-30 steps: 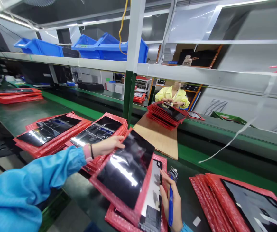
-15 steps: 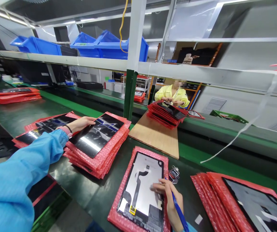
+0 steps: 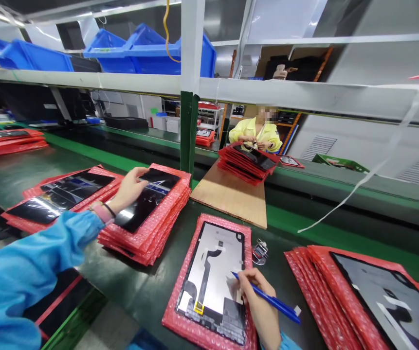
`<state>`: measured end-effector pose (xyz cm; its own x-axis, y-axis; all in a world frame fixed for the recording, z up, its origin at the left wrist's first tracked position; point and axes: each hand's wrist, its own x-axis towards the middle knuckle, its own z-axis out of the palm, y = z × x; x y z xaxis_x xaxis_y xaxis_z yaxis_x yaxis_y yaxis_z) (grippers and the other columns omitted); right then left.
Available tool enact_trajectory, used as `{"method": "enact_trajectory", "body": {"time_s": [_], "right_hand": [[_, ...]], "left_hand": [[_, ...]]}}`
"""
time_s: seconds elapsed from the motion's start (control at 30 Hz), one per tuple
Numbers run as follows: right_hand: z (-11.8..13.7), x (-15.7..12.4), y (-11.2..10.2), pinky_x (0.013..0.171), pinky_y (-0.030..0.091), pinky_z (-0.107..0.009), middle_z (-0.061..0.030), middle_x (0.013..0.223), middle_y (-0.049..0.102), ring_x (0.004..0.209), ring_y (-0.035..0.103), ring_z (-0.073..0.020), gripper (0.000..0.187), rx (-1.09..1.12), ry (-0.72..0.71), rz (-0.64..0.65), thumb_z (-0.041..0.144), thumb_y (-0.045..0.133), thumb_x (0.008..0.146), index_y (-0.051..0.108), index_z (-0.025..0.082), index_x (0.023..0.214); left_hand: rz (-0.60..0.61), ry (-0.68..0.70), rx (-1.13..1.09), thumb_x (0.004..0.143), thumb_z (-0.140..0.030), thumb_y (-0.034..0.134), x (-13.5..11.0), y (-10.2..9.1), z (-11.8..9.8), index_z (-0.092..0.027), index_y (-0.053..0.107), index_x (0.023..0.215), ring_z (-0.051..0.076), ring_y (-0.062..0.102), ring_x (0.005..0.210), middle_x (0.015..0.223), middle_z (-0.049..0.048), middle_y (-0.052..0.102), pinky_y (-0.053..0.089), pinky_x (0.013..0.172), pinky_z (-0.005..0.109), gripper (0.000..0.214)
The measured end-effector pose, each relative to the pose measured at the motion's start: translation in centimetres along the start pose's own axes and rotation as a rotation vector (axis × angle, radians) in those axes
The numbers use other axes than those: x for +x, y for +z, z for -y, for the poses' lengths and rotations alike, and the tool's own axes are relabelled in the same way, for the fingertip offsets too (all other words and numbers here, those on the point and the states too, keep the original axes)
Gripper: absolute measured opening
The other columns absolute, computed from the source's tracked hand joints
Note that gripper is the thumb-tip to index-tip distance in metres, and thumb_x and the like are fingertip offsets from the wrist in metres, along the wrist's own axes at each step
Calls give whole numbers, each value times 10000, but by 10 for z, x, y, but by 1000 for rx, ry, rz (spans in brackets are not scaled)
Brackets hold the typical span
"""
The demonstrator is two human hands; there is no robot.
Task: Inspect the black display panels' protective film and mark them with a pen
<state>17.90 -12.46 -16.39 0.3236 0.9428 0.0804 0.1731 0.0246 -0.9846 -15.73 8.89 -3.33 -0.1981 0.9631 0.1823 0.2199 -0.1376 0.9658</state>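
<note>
My left hand (image 3: 131, 188) is at the upper left edge of a glossy black tablet screen (image 3: 158, 194), fingers bent and closed on that edge. This screen lies face up on a stack of red bubble-wrap sleeves (image 3: 151, 243). My right hand (image 3: 258, 304) grips a slim blue pointed tool (image 3: 277, 304), a pen or tweezers by its shape. Its tip is over the silvery back of another screen (image 3: 218, 277), which lies on a red bubble-wrap sleeve (image 3: 171, 318) and carries a dark flex cable (image 3: 205, 274) with a yellow-edged end.
Another stack of screens (image 3: 380, 291) stands on the right, and one (image 3: 63, 194) on the left. A small metal-and-clear item (image 3: 259, 253) lies near the middle screen. Behind are a wooden board (image 3: 231, 199), a green post (image 3: 187, 131) and a person in yellow (image 3: 255, 131). A white strip (image 3: 355, 187) hangs down.
My left hand's fingers have bent in around the screen's edge. The blue tool in my right hand has swung flatter, its rear end now further right. The view has shifted slightly.
</note>
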Motion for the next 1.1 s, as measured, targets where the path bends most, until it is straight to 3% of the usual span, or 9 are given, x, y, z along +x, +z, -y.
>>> {"method": "enact_trajectory", "body": {"time_s": [0.1, 0.2, 0.33, 0.5, 0.67, 0.8, 0.9, 1.0, 1.1], "right_hand": [[-5, -2, 4, 525, 347, -270, 26, 496, 479, 504, 461, -147, 396, -111, -33, -9, 489, 683, 727, 470, 220, 529], [-8, -5, 10, 521, 279, -280, 56, 451, 335, 461, 356, -122, 443, -197, -63, 20, 460, 627, 714, 322, 240, 478], [-7, -6, 14, 536, 251, -287, 60, 477, 291, 473, 316, -120, 407, -261, -78, 46, 432, 565, 728, 285, 244, 501], [-3, -7, 15, 529, 228, -289, 66, 474, 258, 470, 280, -115, 408, -254, -68, 68, 419, 573, 702, 266, 245, 496], [-6, -5, 13, 526, 236, -278, 65, 483, 262, 486, 289, -115, 428, -148, -15, 30, 427, 619, 680, 284, 246, 485], [-10, 0, 8, 492, 304, -265, 46, 485, 363, 476, 352, -122, 462, 44, 65, 52, 527, 639, 707, 323, 249, 515], [-11, 2, 8, 441, 271, -244, 66, 472, 351, 425, 297, -96, 493, 185, 106, 95, 604, 618, 745, 330, 248, 563], [-10, 2, 7, 424, 193, -228, 105, 450, 261, 409, 183, -66, 481, 247, 113, 102, 601, 646, 758, 383, 234, 591], [-7, 3, -2, 425, 181, -226, 101, 456, 275, 420, 195, -66, 436, 252, 83, 53, 569, 680, 762, 490, 205, 617]], "left_hand": [[270, -74, -111, 605, -149, 668, -59, 42, 0, -196, 617, 964, 225, 549, 1132, 1104, 40, 642, 405, 995, 316, 366], [546, -312, -190, 511, -110, 702, -114, 72, 15, -134, 647, 868, 225, 627, 816, 854, 69, 668, 488, 799, 365, 362], [669, -569, -251, 496, -99, 672, -149, 86, 33, -135, 642, 839, 175, 611, 777, 869, 59, 652, 457, 777, 327, 346], [667, -722, -284, 495, -88, 658, -150, 89, 34, -158, 603, 834, 159, 598, 853, 857, 32, 651, 427, 811, 283, 351], [657, -803, -294, 492, -99, 681, -141, 93, 33, -177, 549, 855, 129, 571, 657, 686, -28, 600, 423, 718, 289, 394], [705, -760, -345, 497, -135, 751, -139, 102, 27, -176, 557, 799, 130, 584, 653, 679, -26, 615, 422, 672, 266, 362], [793, -706, -407, 490, -128, 765, -145, 118, 21, -146, 598, 746, 176, 631, 692, 717, 32, 667, 469, 713, 304, 306], [782, -672, -426, 491, -92, 683, -152, 136, 22, -137, 621, 753, 199, 642, 624, 663, 37, 670, 491, 665, 330, 273], [744, -622, -429, 468, -39, 594, -152, 143, 24, -137, 625, 817, 199, 641, 586, 668, 30, 681, 487, 600, 314, 363]]}}
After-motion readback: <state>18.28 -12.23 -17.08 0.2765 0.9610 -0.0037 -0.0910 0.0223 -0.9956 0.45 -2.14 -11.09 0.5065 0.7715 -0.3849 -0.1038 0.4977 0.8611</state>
